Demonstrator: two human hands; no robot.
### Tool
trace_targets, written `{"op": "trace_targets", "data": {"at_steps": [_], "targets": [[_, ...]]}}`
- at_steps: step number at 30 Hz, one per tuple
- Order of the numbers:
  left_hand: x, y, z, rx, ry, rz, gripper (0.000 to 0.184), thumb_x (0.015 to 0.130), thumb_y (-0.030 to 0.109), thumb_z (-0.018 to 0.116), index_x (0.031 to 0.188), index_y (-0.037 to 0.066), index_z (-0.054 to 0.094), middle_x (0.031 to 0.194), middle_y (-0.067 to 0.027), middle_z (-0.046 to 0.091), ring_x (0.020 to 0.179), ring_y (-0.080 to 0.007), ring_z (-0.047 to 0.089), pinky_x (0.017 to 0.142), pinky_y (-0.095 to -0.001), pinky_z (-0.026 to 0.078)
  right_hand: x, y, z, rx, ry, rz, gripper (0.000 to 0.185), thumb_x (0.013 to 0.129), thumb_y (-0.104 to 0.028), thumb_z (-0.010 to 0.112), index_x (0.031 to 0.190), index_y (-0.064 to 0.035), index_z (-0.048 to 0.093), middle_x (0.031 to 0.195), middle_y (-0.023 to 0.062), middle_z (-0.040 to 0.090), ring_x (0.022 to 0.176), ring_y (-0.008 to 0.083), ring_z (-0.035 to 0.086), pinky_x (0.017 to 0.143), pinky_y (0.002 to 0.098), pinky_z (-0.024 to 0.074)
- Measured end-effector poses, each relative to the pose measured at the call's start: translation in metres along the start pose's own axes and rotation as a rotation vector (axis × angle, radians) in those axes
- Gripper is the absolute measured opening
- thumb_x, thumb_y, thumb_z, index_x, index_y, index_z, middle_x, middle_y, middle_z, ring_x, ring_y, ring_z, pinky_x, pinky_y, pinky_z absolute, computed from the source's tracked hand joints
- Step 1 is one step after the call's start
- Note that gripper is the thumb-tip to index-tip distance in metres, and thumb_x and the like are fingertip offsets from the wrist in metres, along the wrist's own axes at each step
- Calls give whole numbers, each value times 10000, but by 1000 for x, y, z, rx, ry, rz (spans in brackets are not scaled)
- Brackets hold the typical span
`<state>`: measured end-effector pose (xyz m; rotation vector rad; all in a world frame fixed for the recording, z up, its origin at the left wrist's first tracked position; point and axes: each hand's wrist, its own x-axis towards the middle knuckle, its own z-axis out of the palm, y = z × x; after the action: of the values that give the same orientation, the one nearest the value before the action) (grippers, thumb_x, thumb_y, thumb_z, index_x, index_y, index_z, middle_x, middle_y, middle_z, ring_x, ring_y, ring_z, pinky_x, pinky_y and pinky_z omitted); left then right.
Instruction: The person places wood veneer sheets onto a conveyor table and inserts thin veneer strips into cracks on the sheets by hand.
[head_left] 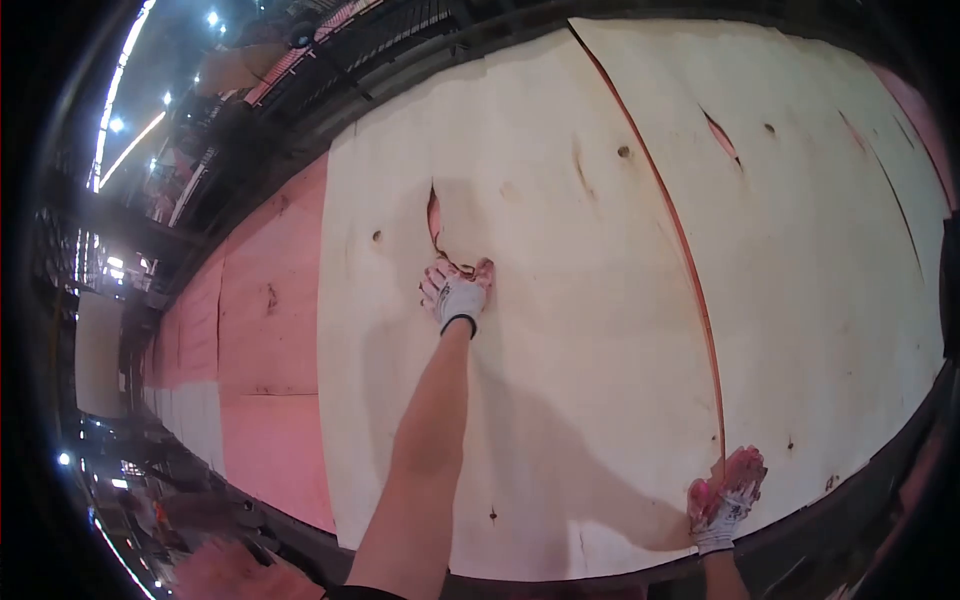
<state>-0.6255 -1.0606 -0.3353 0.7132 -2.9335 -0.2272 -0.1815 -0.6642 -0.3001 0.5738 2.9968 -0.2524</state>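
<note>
My left hand, in a white glove stained pink, rests on a pale wood sheet. Its thumb and fingers are apart, at the lower end of a torn split with a dark, ragged edge. Lower right, my right hand wears a similar glove with heavier pink stains. Thumb and fingers are spread near the lower end of a long reddish-brown seam, where the left sheet meets a second pale sheet. No object shows in either hand.
Pink sheets lie to the left, beside and at a lower level than the pale ones. Small knots and another split mark the right sheet. Dark metal framework runs along the far edge. Bright lamps show at the far left.
</note>
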Motion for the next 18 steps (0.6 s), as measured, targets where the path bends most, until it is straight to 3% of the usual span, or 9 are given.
{"op": "trace_targets", "data": {"at_steps": [2,5,7,9,11,13,14,16,18], "targets": [[-11,2,22,120,232,50,680,868,513,601,1384,82,500,1408,-159,514,1297,-338,492,1035,-481,407,1,-1,1,-12,-6,0,857,945,-516,451,1546,45,208,1596,257,235,1491,430,194,1219,562,116],[27,-41,14,-27,107,127,356,933,383,524,1104,98,654,1150,-159,668,1090,-351,624,892,-487,483,2,-1,-3,-19,13,-14,864,943,-523,451,1546,46,207,1590,262,244,1489,432,197,1217,568,117],[48,-60,-19,-46,35,132,256,954,279,484,943,119,683,938,-161,706,927,-380,664,805,-489,511,4,0,-1,-12,33,-18,864,944,-526,450,1546,44,207,1585,265,253,1487,434,202,1213,572,124],[81,-122,-13,50,17,237,209,938,256,518,950,119,676,934,-167,703,883,-416,654,763,-495,516,-1,2,0,-1,31,-17,861,946,-526,449,1546,44,209,1579,269,266,1483,436,212,1209,576,136],[57,-160,-39,16,-53,270,172,929,219,568,961,89,676,885,-151,702,824,-328,682,694,-449,529,-3,1,2,0,34,-7,856,938,-509,474,1540,46,223,1576,267,273,1476,443,221,1202,582,153],[-2,-181,-82,-502,-346,33,170,910,176,626,1031,70,680,864,-93,684,735,-202,661,598,-364,523,0,1,-2,7,50,-21,846,930,-489,499,1535,42,238,1574,263,278,1471,447,227,1198,581,166],[-42,-196,-100,-869,-476,114,234,922,165,641,1131,64,665,875,-38,655,685,-119,603,551,-297,502,0,-1,-6,16,58,-33,839,925,-478,511,1533,37,246,1573,260,279,1469,449,229,1198,578,170],[-123,-213,-137,-1067,-877,-173,445,951,201,629,1372,87,542,939,-75,678,656,-168,636,585,-330,561,-5,3,-7,74,132,-95,821,915,-454,538,1531,17,266,1564,255,293,1459,452,242,1191,573,188],[-224,-212,-184,-1272,-1311,-188,767,938,319,690,1561,126,285,1048,-140,699,715,-200,699,640,-347,588,-11,2,-12,149,189,-141,778,913,-407,563,1533,-27,287,1539,244,330,1434,450,282,1164,572,235]]}}
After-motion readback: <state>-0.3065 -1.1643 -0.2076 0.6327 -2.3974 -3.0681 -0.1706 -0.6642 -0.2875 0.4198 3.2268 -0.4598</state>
